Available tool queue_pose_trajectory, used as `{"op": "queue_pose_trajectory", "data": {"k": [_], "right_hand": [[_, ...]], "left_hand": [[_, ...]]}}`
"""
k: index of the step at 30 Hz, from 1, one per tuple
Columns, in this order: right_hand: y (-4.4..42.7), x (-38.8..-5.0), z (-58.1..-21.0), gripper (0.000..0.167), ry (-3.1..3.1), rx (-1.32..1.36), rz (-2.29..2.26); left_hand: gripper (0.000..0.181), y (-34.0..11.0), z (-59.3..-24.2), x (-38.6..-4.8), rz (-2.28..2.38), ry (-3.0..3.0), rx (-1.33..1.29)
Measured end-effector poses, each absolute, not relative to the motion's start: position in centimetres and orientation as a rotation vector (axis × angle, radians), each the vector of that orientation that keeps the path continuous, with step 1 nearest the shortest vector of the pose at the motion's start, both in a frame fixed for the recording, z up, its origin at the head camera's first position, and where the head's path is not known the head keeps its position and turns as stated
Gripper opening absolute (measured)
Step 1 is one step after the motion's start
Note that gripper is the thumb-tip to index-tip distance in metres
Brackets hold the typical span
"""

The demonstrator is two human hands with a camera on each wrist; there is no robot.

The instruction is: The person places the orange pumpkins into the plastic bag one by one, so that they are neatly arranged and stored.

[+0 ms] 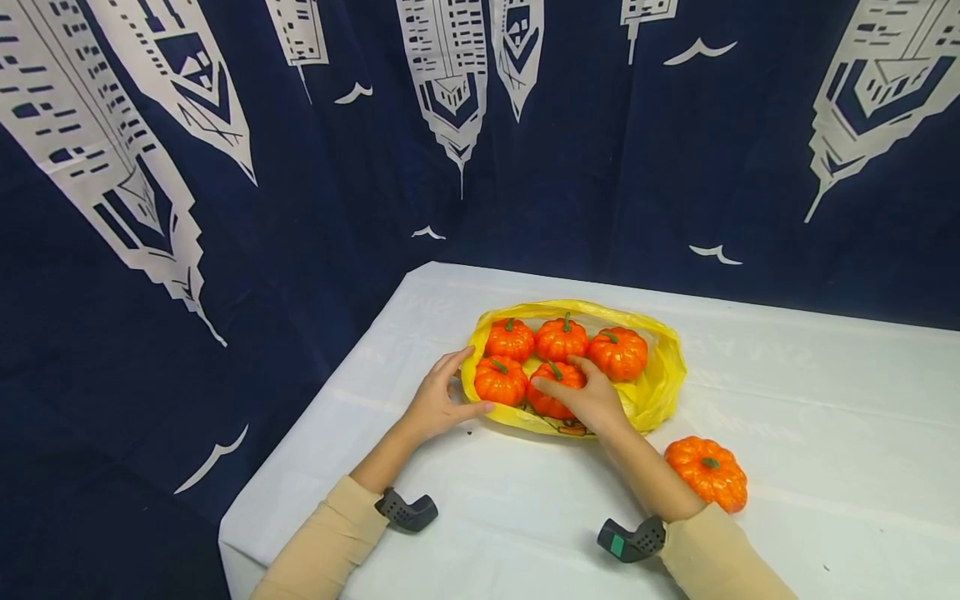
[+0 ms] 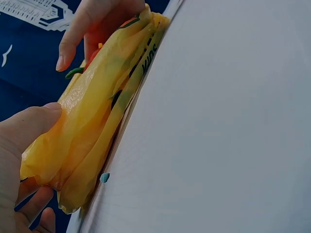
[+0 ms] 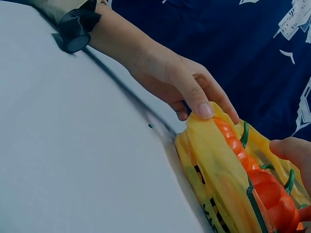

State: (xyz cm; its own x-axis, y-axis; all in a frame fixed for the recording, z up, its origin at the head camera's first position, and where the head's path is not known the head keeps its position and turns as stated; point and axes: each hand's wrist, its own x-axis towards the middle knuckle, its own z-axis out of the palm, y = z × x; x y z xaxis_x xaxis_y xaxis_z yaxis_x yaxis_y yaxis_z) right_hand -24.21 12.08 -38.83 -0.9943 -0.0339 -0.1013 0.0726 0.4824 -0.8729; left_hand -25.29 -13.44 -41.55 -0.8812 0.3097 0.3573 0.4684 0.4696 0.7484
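Note:
A yellow plastic bag [image 1: 663,375] lies with its mouth wide open, several small orange pumpkins [image 1: 618,354] with green stems inside it. At the bag's left end my left hand [image 1: 438,404] holds the rim, thumb along the front and fingers round the far side. My right hand [image 1: 596,400] reaches over the front rim. Its thumb and fingers are spread over the front middle pumpkin [image 1: 551,404]; the thumb is apart from it in the left wrist view, while finger contact is partly hidden. Outside the bag, another orange pumpkin [image 1: 708,471] sits beside my right forearm.
A white cloth covers the table [image 1: 825,433]. Behind it and to the left hangs a dark blue curtain [image 1: 570,183] with white building and bird prints. Black wrist devices [image 1: 408,510] are strapped on both forearms.

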Motion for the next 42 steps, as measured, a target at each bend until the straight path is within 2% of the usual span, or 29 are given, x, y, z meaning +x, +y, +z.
{"op": "queue_pose_trajectory", "data": {"k": [10,20,25,33,42], "right_hand": [[12.9,-23.8,-36.8,0.101,2.582,-0.018,-1.586],[14.4,-22.7,-34.8,0.097,2.594,-0.054,-1.492],[15.3,-22.2,-34.4,0.099,2.592,-0.073,-1.499],[17.5,-21.0,-34.2,0.089,2.620,-0.091,-1.525],[20.2,-19.8,-34.2,0.089,2.693,-0.039,-1.485]], "left_hand": [[0.085,-13.4,-41.5,-25.2,-1.397,-2.532,-0.668],[0.084,-13.3,-41.6,-25.3,-1.396,-2.522,-0.675],[0.084,-13.4,-41.7,-25.4,-1.405,-2.523,-0.675],[0.084,-13.4,-41.8,-25.3,-1.410,-2.521,-0.680],[0.084,-13.4,-41.8,-25.4,-1.393,-2.532,-0.691]]}}
